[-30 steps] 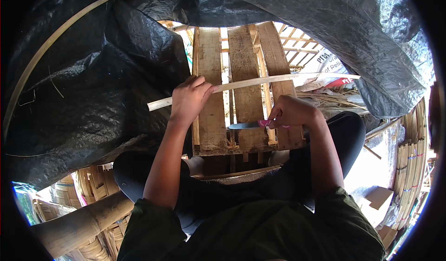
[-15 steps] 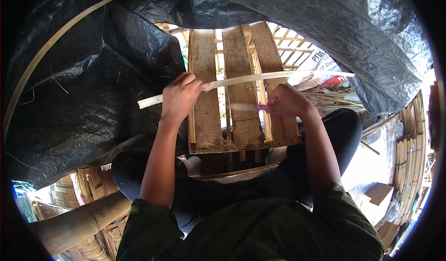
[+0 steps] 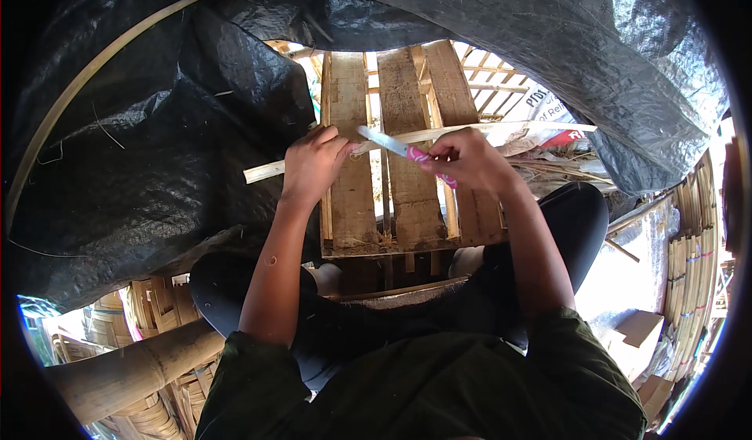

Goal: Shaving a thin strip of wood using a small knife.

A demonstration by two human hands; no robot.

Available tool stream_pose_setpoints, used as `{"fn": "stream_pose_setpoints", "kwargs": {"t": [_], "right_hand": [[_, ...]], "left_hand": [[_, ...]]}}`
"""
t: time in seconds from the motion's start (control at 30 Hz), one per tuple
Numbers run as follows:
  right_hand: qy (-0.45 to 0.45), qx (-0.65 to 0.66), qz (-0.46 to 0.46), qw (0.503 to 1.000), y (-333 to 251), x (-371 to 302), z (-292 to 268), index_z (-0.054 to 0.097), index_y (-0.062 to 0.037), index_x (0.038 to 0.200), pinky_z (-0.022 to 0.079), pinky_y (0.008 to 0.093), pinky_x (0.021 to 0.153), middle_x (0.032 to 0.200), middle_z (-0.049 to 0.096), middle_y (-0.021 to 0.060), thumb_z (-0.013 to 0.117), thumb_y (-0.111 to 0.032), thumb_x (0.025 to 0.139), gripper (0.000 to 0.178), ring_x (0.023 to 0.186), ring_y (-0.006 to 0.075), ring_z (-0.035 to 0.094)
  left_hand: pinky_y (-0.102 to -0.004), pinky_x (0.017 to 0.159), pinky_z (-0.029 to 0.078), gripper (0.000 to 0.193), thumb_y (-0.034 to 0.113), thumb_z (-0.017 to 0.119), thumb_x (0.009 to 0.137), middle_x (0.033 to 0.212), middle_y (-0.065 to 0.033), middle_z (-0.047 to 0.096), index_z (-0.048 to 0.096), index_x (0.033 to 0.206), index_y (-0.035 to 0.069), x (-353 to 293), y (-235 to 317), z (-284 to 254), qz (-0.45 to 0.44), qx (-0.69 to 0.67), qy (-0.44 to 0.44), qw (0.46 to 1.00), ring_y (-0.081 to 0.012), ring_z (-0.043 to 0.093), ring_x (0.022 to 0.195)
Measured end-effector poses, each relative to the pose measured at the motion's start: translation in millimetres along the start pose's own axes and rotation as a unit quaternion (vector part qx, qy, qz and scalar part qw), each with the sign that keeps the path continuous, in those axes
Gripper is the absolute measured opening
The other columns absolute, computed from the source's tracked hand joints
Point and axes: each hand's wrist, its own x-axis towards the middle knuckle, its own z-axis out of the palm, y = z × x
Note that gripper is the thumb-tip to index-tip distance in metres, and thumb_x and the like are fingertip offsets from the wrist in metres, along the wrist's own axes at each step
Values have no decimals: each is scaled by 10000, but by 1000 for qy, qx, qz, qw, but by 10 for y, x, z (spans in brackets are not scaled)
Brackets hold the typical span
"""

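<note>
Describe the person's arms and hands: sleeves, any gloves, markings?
Short dark green fabric sleeves; bare forearms. The ungloved left hand and ungloved right hand show no wristwear. A small, thin, pale curl lies on the left forearm.

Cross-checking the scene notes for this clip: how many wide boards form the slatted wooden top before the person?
3: the left board, nearest the left hand; the middle board; and the right board, partly behind the right hand. None seems fully hidden.
</note>
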Motion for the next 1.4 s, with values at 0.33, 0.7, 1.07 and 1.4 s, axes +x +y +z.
{"fn": "stream_pose_setpoints", "kwargs": {"t": [0.33,0.7,1.07,1.4], "right_hand": [[-125,-22,50,991,-70,-28,-59,738,10,798,503,298,581,626,672,84,815,-179,754,208,601,125,645],[-128,-130,154,971,129,-13,-338,699,-4,721,483,302,531,633,672,114,743,-102,785,125,542,135,640],[-226,104,53,967,-149,-48,-162,621,-29,1031,485,264,544,765,687,24,670,-216,959,206,610,85,623],[-136,131,-179,966,-1008,-250,1129,636,-64,1000,506,365,567,738,683,132,704,-165,909,152,628,274,686]], "left_hand": [[-356,616,508,140,205,721,838,742,-38,557,690,795,76,-34,-35,-48,-18,-13,-13,1000,-222,605,732],[-350,611,510,228,279,690,879,721,-31,545,674,753,90,-13,-13,-54,-17,-15,-1,1000,-220,617,712],[-366,621,510,216,286,702,870,738,-35,587,710,778,91,-11,-38,-38,-55,-46,-17,997,-242,638,733],[-385,602,499,219,287,724,856,750,-61,620,711,788,79,-46,-68,14,-54,-51,-14,997,-283,639,700]]}}
